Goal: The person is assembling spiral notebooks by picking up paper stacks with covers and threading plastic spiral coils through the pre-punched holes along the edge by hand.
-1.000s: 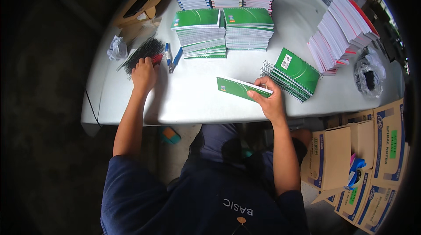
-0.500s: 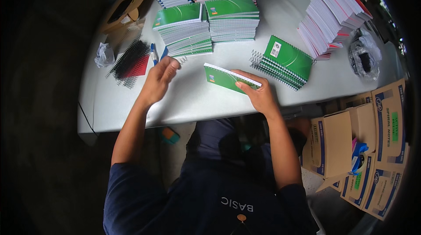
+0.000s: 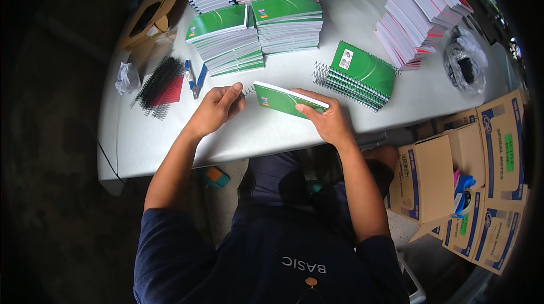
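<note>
Shirt (image 3: pixel 249 270): dark navy, loose, softly creased across the front
Left sleeve (image 3: pixel 170 239): short, the same navy, with its hem near the elbow
Right sleeve (image 3: pixel 377 258): short and navy, likewise
Lettering (image 3: pixel 304 264): pale capitals on the chest, upside down in this view
Round mark (image 3: pixel 310 282): orange-gold, just nearer than the lettering, thin lines trailing from it; print or pendant, unclear
Legwear (image 3: pixel 266 169): dark blue-grey, with a blacker area at left
Left hand (image 3: pixel 218 108), right hand (image 3: pixel 328 120): bare

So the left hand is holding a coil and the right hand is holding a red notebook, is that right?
Not quite: the notebook in the right hand has a green cover, not red, as the head view shows. The left hand does hold a coil.
</note>
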`<state>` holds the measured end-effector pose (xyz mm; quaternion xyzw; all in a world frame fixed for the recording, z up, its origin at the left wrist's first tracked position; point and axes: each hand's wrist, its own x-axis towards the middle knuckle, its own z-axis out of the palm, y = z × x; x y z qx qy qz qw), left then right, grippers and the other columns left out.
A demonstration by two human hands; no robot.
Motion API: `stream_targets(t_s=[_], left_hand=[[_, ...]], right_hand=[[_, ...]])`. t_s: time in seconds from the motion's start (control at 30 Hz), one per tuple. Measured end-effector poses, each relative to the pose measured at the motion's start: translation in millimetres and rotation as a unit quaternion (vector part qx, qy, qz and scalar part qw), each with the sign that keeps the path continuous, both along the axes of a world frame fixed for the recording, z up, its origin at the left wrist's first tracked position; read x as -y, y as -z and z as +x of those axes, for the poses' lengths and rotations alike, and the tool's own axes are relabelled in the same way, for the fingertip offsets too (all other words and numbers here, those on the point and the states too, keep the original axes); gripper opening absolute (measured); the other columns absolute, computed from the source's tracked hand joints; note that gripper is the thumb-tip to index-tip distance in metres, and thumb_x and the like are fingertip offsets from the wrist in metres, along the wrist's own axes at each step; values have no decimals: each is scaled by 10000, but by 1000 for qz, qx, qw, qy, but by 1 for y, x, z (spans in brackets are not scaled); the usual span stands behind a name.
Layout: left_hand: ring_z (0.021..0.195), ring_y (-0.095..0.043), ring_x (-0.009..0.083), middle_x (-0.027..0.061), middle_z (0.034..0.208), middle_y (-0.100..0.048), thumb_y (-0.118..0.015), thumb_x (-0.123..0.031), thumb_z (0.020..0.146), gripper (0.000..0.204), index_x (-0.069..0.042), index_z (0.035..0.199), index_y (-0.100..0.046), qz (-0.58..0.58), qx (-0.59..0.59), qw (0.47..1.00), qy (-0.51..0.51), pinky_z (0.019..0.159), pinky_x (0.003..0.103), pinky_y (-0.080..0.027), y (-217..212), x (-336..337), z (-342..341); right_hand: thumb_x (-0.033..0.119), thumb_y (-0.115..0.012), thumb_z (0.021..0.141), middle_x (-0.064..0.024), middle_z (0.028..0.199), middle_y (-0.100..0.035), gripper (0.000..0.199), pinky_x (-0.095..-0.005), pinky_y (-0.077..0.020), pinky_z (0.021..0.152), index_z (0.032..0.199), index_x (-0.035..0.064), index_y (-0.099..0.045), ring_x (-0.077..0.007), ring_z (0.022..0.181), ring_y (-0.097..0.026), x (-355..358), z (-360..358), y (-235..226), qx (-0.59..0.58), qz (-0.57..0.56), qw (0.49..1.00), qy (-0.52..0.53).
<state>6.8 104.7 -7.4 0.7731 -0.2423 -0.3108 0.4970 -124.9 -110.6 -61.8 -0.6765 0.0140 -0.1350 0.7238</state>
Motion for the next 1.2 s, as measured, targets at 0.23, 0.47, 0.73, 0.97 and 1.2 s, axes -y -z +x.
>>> stream_targets(t_s=[0.23,0.47,0.73,0.97,1.2], left_hand=[[558,-455,100,11,628,-501,-504,-325,947,326,-50,779,-558,-39,-82,996,2,543,220,-382,-16,5,19],[939,-533,229,60,1020,-585,-686,-139,797,206,-63,959,-584,81,365,903,212,854,355,-407,-35,12,17],[1078,-481,225,37,1106,-553,-738,-229,729,320,-115,976,-571,291,490,792,219,892,376,-344,-58,24,-10],[1287,-303,429,240,1425,-301,-542,-687,720,916,-55,1362,-382,92,652,751,46,1011,601,-209,42,5,-53],[1359,11,492,335,1456,-77,-388,-745,778,1075,106,1392,-155,76,673,736,-15,1046,583,82,37,3,-49]], right_hand=[[32,-581,864,-64,1073,-661,298,-252,-451,886,1161,28,-613,-100,957,-578,3,-1,2,15,-33,999,-28],[43,-580,866,-66,1013,-677,267,-251,-464,846,1127,3,-623,-93,910,-585,-1,0,3,0,12,1000,-19],[43,-598,856,-100,951,-690,257,-253,-472,776,1110,35,-637,-96,843,-597,-5,-4,3,42,-102,994,-3],[18,-606,827,-163,948,-671,305,-299,-500,675,1126,66,-630,-251,776,-672,-31,-20,5,97,-128,984,77],[-73,-607,780,-120,1013,-672,351,-313,-520,729,1111,41,-635,-240,849,-666,-49,-35,8,155,-200,966,57]])
